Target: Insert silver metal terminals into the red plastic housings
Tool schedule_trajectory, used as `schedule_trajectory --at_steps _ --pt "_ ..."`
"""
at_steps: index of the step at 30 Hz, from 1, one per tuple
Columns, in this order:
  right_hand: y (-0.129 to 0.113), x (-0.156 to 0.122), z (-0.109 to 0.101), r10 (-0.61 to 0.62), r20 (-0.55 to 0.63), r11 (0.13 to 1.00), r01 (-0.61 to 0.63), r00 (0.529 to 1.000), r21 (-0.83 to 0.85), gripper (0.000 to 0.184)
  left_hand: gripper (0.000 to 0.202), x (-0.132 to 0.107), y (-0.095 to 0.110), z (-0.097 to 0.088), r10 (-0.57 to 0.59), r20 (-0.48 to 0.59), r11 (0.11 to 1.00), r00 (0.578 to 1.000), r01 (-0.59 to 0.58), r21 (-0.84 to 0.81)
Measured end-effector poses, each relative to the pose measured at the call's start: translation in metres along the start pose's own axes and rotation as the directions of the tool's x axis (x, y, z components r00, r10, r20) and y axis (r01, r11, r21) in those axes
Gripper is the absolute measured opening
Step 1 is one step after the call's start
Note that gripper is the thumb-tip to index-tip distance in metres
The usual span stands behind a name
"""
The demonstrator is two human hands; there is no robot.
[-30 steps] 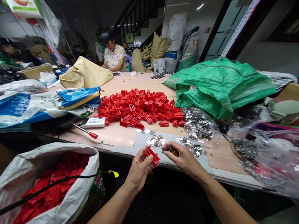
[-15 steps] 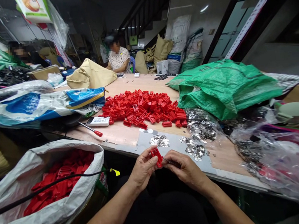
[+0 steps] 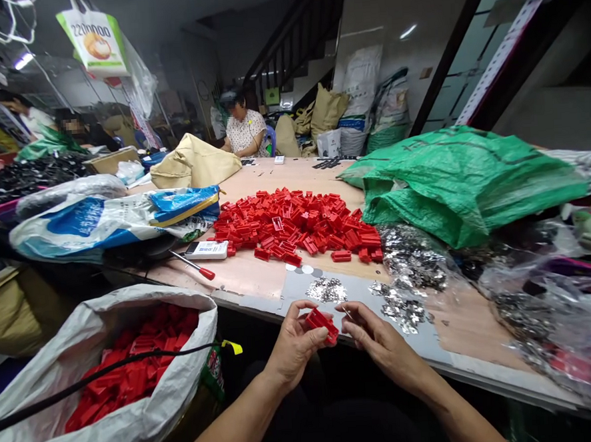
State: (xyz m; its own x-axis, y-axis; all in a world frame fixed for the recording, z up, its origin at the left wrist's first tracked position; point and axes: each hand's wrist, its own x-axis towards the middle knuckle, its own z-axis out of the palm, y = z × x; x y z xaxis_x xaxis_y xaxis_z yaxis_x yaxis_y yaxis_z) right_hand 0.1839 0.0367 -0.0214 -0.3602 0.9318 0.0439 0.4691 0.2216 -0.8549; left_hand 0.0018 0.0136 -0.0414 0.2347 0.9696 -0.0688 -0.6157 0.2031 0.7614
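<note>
Red plastic housing sits clamped in our left hand's grip, while our right hand's grip pinches a thin metal point just beside it, a job for steady alignment.

You get fairly bright indoor light from ceiling lamps at 10 o'clock and a small ceiling lamp at 1 o'clock. Glare sits on the plastic bag at 4 o'clock. Below the surface at 6 o'clock, shadow turns dark. The wide lens bends the edges, while your left hand and right hand look sharp.
</note>
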Motion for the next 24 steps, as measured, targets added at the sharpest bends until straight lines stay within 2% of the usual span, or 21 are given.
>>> schedule_trajectory --at_steps 4,7,10,16,24 --pt "0.017 0.004 0.0 -0.042 -0.098 0.982 0.022 0.994 -0.189 0.029 0.039 0.013 -0.002 -0.01 0.148 -0.014 0.957 0.989 -0.14 0.256" --pt "0.024 0.004 0.002 -0.022 -0.087 0.964 -0.002 0.996 -0.266 0.031 0.035 0.024 -0.003 -0.02 0.238 0.008 0.823 0.971 -0.206 0.529" --pt "0.023 0.004 0.005 0.016 -0.076 0.955 -0.038 0.997 -0.295 0.028 0.036 0.032 -0.003 -0.028 0.256 0.043 0.674 0.966 -0.21 0.709" --pt "0.019 0.011 0.009 -0.014 -0.028 0.956 0.006 1.0 -0.295 0.021 0.046 0.041 -0.005 -0.035 0.255 0.128 0.502 0.959 -0.244 0.83" --pt "0.023 0.017 0.008 -0.069 0.049 0.95 0.081 0.996 -0.3 0.023 0.043 0.045 -0.006 -0.04 0.255 0.267 0.31 0.929 -0.34 0.888"
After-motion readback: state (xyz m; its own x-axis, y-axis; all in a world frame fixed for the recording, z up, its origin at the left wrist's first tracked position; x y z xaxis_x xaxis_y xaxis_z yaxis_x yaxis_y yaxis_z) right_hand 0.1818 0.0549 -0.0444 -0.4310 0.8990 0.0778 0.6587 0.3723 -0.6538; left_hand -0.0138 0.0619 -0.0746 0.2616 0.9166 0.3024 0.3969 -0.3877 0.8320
